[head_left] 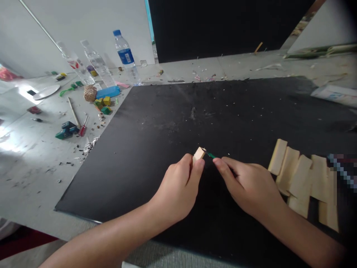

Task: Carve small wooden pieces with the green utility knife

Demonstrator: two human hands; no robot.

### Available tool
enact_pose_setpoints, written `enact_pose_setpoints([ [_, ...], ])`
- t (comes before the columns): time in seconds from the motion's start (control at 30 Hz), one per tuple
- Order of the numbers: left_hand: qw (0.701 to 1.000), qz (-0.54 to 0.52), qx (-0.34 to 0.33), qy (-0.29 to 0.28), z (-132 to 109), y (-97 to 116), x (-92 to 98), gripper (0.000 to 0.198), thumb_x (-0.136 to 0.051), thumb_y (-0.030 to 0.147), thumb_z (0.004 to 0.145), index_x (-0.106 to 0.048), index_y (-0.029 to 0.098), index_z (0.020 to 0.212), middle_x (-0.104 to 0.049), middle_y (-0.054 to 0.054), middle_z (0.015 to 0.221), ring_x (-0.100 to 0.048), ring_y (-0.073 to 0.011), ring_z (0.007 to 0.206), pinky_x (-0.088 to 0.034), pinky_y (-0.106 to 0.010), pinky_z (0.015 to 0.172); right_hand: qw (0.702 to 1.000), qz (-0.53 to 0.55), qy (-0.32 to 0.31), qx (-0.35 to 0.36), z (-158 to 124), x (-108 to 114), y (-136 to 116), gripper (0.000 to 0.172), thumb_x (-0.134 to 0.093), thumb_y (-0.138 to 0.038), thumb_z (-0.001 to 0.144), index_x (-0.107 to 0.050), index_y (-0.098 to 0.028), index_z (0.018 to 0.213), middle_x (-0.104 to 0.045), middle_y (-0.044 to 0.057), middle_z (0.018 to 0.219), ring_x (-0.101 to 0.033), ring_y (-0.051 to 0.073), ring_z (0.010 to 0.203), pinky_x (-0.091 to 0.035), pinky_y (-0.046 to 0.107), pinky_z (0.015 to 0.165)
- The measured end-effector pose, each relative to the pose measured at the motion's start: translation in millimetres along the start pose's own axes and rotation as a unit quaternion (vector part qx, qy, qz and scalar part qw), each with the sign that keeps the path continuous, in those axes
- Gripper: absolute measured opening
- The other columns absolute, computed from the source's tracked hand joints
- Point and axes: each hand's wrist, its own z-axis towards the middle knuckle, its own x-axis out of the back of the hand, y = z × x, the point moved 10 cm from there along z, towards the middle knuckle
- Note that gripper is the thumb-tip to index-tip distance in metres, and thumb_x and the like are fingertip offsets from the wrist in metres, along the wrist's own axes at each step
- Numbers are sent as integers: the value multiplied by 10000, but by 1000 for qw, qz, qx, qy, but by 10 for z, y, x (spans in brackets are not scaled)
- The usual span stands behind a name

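My left hand [182, 182] is closed round a small pale wooden block [199, 153], whose upper end sticks out past the thumb and fingers. My right hand [245, 182] grips a thin green-handled tool [211, 155], most of it hidden by the fingers. The narrow dark tip of this tool touches the block's right edge near the top; I cannot make out its exact kind. Both hands are above a black board [167, 123]. Right of my right hand lie several flat pale wooden strips [299, 175], some overlapping.
Clear plastic bottles, one with a blue cap [125, 56], stand beyond the board's far left corner. Coloured cubes [103, 104], a red-handled screwdriver [83, 128], a stick [74, 112] and metal scraps [90, 145] lie left of the board. A black panel [223, 29] rises behind.
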Motion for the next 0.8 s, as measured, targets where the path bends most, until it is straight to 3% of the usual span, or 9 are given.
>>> enact_pose_setpoints([
  [0.2, 1000, 20, 2, 6, -3, -29, -11, 442, -372, 528, 1071, -408, 217, 758, -480, 55, 656, -414, -109, 590, -287, -292, 565, 992, -120, 36, 29, -16, 2, -44, 640, -225, -645, 1050, -563, -224, 706, -582, -17, 521, -532, 169, 443, -207, 258, 481],
  [0.33, 999, 23, 23, 6, -17, -98, -13, 493, -354, 569, 1062, -430, 211, 732, -504, 43, 651, -438, -108, 590, -300, -288, 562, 965, -221, 113, 86, -70, 56, -179, 585, -293, -556, 1075, -524, -198, 674, -563, -10, 495, -510, 155, 393, -111, 249, 472],
  [0.47, 997, 1, 72, -6, -2, -248, -34, 543, -378, 638, 1027, -447, 205, 707, -489, 34, 626, -413, -104, 558, -283, -277, 537, 938, -291, 150, 113, -107, 27, -270, 533, -366, -508, 1072, -491, -195, 659, -567, 0, 487, -516, 162, 381, -75, 254, 485],
  [0.57, 993, -56, 107, -15, 31, -368, -66, 539, -434, 678, 987, -464, 208, 724, -461, 30, 637, -382, -102, 548, -271, -264, 506, 935, -312, 134, 104, -83, -25, -285, 528, -372, -510, 1069, -486, -201, 657, -547, 2, 465, -520, 174, 373, -57, 264, 485],
  [0.8, 973, -152, 167, -41, 34, -513, -153, 493, -526, 659, 949, -464, 210, 756, -388, 49, 620, -319, -80, 500, -209, -224, 438, 958, -283, 16, 37, -1, -122, -216, 576, -276, -523, 1085, -551, -197, 699, -587, 48, 494, -563, 186, 431, -90, 283, 475],
])
